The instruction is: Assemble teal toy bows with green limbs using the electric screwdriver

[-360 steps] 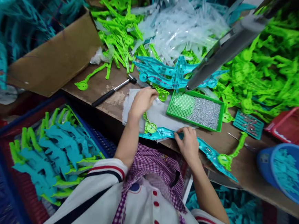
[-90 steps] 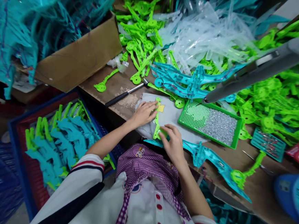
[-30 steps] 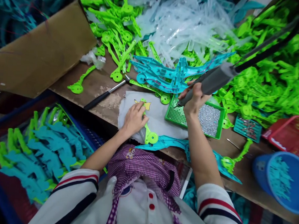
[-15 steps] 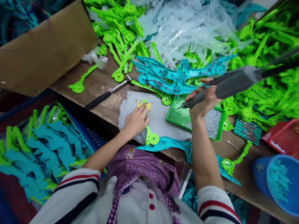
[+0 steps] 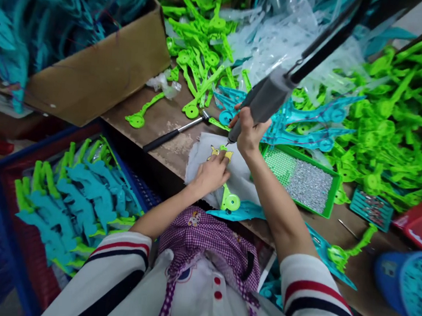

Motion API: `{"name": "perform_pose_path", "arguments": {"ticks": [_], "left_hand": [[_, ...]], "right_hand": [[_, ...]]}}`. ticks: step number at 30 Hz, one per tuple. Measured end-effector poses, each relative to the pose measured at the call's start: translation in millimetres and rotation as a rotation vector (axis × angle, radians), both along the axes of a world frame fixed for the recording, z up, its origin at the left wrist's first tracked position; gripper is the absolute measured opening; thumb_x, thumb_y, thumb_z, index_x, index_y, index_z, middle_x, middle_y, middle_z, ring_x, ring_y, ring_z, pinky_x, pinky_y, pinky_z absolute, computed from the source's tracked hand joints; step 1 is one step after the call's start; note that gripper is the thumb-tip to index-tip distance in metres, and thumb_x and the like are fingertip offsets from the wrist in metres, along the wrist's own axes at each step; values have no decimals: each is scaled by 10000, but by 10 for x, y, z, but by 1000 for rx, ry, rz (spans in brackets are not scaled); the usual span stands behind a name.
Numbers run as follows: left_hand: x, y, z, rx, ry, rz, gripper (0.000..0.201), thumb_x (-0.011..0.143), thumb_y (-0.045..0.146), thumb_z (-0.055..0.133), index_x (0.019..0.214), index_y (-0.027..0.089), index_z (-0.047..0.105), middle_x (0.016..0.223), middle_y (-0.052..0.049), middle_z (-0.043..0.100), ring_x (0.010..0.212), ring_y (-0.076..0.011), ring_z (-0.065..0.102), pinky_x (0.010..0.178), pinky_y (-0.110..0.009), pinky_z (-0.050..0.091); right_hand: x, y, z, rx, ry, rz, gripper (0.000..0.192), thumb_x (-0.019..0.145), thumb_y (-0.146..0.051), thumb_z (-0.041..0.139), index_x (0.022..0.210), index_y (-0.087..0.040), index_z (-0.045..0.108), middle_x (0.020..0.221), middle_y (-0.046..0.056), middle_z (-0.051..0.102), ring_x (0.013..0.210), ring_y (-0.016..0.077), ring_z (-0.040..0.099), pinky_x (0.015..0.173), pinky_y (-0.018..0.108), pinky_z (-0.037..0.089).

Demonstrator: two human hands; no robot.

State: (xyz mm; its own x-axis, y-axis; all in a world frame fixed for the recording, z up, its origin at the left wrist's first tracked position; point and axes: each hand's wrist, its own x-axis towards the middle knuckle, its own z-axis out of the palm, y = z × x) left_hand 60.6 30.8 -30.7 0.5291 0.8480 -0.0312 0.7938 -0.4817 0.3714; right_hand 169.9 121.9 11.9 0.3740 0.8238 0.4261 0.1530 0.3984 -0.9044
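My left hand [image 5: 212, 173] presses down on a lime-green plastic part [image 5: 229, 199] that lies on a white cloth [image 5: 201, 156], with a small yellow piece [image 5: 215, 152] at the part's far end. My right hand [image 5: 247, 130] grips a grey powered screwdriver [image 5: 265, 98] that hangs from a black cable. Its tip points down at the yellow piece, just beyond my left fingers. A teal plastic part [image 5: 241, 211] lies at the table's near edge, under my right forearm.
A green tray of small screws [image 5: 302, 177] sits right of the cloth, a hammer [image 5: 174, 132] to the left. Heaps of green, clear and teal parts [image 5: 392, 128] cover the table's back. A crate of assembled parts [image 5: 74, 201], a cardboard box [image 5: 97, 73] and a blue bucket [image 5: 407, 285] stand around.
My right hand has carried the screwdriver from the screw tray leftwards to the yellow piece on the green part. My left hand still holds that part down.
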Motion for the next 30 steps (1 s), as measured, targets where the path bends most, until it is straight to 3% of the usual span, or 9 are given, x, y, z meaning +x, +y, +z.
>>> {"name": "perform_pose_path", "arguments": {"ticks": [4, 12, 21, 30], "left_hand": [[-6, 1, -33, -8, -42, 7, 315, 895, 169, 480, 1180, 120, 606, 1481, -187, 501, 1228, -332, 574, 846, -421, 598], [-23, 1, -72, 5, -64, -7, 340, 899, 173, 473, 1206, 104, 601, 1472, -198, 503, 1204, -323, 582, 837, -404, 595], [-23, 7, -57, -13, -81, 3, 343, 890, 173, 488, 1203, 102, 611, 1461, -185, 528, 1204, -317, 590, 894, -411, 583], [-37, 4, -158, -3, -160, 36, 326, 878, 169, 503, 1171, 105, 629, 1456, -179, 540, 1218, -312, 593, 976, -430, 563]], "right_hand": [[-16, 57, -121, -11, 25, 47, 532, 856, -725, 488, 787, -228, 665, 656, 9, 602, 676, 201, 705, 567, 368, 586], [-37, 76, -153, -15, -45, 84, 483, 878, -681, 505, 829, -229, 668, 697, 9, 614, 672, 192, 702, 534, 345, 566], [-78, 128, -221, -81, -72, 116, 488, 840, -716, 561, 773, -242, 659, 567, -20, 574, 614, 187, 676, 558, 361, 596], [-111, 91, -273, -66, -107, 144, 511, 844, -723, 554, 706, -239, 636, 589, -14, 584, 632, 185, 665, 654, 390, 611]]}}
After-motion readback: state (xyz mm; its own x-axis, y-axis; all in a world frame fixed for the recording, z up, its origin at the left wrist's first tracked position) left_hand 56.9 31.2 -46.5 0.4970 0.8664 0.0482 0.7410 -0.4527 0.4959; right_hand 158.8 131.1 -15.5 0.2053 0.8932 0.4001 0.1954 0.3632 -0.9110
